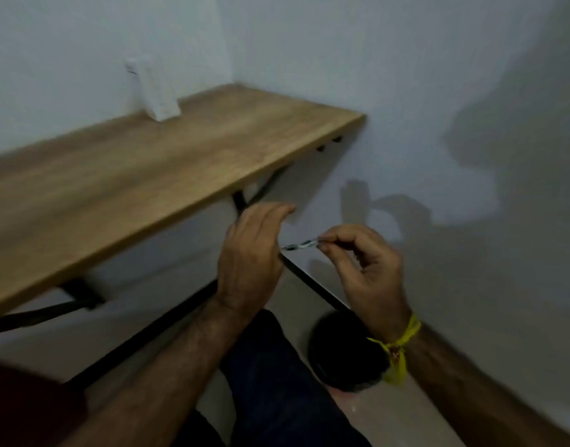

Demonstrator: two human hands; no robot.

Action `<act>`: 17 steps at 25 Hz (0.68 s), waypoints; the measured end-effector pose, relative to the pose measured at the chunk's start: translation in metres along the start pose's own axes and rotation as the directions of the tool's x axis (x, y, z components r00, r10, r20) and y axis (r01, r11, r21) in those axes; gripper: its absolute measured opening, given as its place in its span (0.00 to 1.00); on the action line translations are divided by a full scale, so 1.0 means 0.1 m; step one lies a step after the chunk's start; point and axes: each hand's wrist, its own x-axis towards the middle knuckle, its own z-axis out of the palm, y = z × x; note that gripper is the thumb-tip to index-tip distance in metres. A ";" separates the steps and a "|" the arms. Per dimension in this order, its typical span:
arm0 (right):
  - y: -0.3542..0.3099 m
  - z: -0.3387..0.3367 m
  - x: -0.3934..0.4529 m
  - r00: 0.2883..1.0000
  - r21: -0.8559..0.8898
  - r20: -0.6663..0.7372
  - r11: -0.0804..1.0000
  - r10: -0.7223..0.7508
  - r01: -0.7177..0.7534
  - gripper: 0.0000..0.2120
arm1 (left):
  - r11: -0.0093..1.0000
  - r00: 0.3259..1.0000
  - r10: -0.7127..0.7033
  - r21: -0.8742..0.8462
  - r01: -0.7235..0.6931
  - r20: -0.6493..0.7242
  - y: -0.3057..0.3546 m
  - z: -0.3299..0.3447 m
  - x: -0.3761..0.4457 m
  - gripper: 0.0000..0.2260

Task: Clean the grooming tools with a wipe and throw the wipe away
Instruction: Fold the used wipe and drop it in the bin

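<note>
A thin shiny metal grooming tool [300, 245] is held level in the air between my two hands, below the front edge of the wooden table. My right hand [362, 262] pinches its right end between thumb and fingers. My left hand [251, 253] is seen from the back, fingers bent forward; the tool's left end disappears behind it, so I cannot tell whether it grips the tool. No wipe shows in either hand. A white pack [156, 88] leans against the wall at the back of the table. The frame is blurred.
The wooden table [132, 175] stands on black metal legs [312, 282] against white walls meeting in a corner. A round black bin [345, 353] sits on the floor under my right wrist, which wears a yellow thread. My dark trouser leg fills the lower middle.
</note>
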 end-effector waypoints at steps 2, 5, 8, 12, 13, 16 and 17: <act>0.37 -0.29 -0.36 0.988 -0.084 -0.074 0.986 0.135 -0.141 0.05 | 0.993 0.972 -0.101 -0.039 0.112 0.211 0.14 0.55 -0.26 0.22; 0.92 -0.67 -0.95 0.923 -0.196 -0.187 0.908 0.336 -0.371 0.04 | 0.977 0.814 -0.188 0.023 0.210 0.549 0.39 1.24 -0.71 0.23; 1.39 -0.92 -1.48 0.813 -0.293 -0.270 0.761 0.515 -0.579 0.03 | 0.956 0.605 -0.248 0.092 0.277 0.757 0.55 1.67 -1.18 0.22; 1.79 -0.95 -1.90 0.590 -0.285 -0.356 0.517 0.724 -0.807 0.07 | 0.901 0.390 -0.359 0.205 0.383 0.848 0.41 1.80 -1.49 0.14; 1.88 -0.91 -1.95 0.541 -0.292 -0.364 0.459 0.758 -0.839 0.08 | 0.892 0.382 -0.385 0.233 0.388 0.840 0.34 1.80 -1.52 0.14; 2.08 -0.73 -1.99 0.450 -0.368 -0.316 0.329 0.836 -0.870 0.09 | 0.880 0.385 -0.432 0.288 0.378 0.815 0.18 1.81 -1.58 0.18; 2.13 -0.65 -1.97 0.431 -0.384 -0.305 0.305 0.849 -0.872 0.09 | 0.879 0.391 -0.439 0.298 0.371 0.809 0.15 1.83 -1.60 0.18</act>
